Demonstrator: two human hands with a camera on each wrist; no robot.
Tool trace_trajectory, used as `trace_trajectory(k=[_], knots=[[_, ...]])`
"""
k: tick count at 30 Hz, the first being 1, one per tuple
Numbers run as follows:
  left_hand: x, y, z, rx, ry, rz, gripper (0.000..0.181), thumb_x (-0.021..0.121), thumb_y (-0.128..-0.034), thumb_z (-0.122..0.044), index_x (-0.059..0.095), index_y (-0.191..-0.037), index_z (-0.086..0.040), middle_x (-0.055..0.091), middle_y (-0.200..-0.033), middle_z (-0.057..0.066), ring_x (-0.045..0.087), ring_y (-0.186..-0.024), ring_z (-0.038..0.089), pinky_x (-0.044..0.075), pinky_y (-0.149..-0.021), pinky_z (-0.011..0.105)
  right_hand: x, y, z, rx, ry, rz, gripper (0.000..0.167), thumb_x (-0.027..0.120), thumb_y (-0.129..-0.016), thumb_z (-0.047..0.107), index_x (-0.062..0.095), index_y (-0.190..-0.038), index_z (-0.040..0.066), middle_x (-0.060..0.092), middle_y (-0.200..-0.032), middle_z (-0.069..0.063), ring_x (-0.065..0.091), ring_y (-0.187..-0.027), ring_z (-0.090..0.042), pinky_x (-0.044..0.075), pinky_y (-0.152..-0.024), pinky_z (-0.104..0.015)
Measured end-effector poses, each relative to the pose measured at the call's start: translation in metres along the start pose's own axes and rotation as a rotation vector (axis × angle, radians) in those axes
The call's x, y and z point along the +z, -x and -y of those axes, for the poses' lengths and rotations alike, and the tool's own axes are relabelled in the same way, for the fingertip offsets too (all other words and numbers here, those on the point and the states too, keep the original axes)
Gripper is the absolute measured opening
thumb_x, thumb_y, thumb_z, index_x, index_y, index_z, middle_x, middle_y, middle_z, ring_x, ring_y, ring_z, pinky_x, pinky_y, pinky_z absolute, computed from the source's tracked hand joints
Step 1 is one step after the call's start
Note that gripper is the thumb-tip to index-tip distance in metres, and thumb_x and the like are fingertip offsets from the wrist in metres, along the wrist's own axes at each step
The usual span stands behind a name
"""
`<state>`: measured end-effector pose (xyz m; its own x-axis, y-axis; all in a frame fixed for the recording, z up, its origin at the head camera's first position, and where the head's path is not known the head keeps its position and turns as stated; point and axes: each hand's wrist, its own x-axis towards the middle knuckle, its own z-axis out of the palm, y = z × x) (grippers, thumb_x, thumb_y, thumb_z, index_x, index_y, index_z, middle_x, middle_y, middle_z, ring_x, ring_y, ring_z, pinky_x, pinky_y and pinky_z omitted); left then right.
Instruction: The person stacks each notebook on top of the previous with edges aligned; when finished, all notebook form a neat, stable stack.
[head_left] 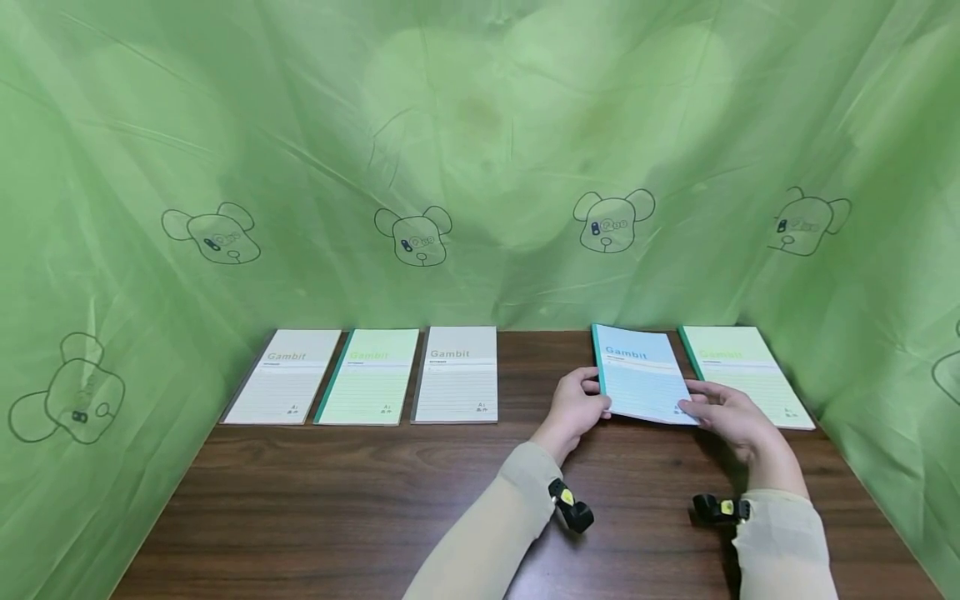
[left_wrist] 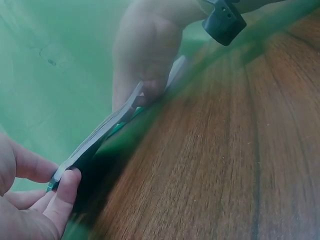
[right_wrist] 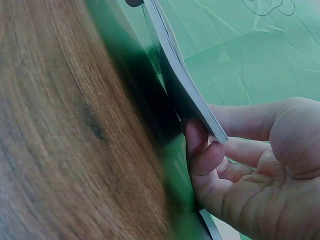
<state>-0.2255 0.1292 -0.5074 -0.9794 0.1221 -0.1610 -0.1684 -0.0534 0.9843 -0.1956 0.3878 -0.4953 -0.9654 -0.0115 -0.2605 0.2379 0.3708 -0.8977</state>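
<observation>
A blue notebook (head_left: 645,375) with a teal spine and "Gambit" on its cover is held between two hands. At its lower left corner, the left hand (head_left: 573,412) pinches the edge. The right hand (head_left: 735,421) pinches the lower right corner. In the left wrist view the notebook (left_wrist: 102,130) appears edge-on, tilted, its near side lifted off the table, between the fingers of the left hand (left_wrist: 30,200). The right wrist view shows its page edge (right_wrist: 182,75) gripped by the right hand (right_wrist: 250,165). Just right lies a light green notebook (head_left: 738,367), partly behind the right hand.
Left of the hands, a grey notebook (head_left: 285,379), a green notebook (head_left: 367,379) and another grey notebook (head_left: 456,379) lie in a row along the far side of the brown wooden table (head_left: 322,508). Green cloth (head_left: 510,167) with drawn bear heads encloses the back and sides.
</observation>
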Motion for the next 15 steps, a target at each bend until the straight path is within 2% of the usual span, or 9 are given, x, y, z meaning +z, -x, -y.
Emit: trace_trajectory(k=[9,15], knots=[[-0.007,0.002,-0.004,0.034,-0.079,-0.013,0.059,0.067,-0.0875,0.019,0.065,-0.144,0.002,0.070,-0.097,0.004,0.067,-0.068,0.018,0.066,-0.071,0.040,0.004,-0.002,0.008,-0.015,0.016,-0.011,0.074,0.070,-0.109,0.016,0.031,-0.164,-0.015,0.062,-0.129,-0.014,0.063,-0.096,-0.001,0.058,-0.083,-0.023],[-0.021,0.009,-0.015,0.040,-0.153,-0.023,0.057,0.070,-0.0921,0.014,0.065,-0.147,-0.003,0.070,-0.101,0.000,0.070,-0.070,0.019,0.066,-0.073,0.043,0.016,-0.002,0.019,-0.059,0.077,-0.032,0.072,0.071,-0.108,0.016,0.035,-0.163,-0.013,0.063,-0.132,-0.021,0.063,-0.096,-0.003,0.059,-0.082,-0.026]])
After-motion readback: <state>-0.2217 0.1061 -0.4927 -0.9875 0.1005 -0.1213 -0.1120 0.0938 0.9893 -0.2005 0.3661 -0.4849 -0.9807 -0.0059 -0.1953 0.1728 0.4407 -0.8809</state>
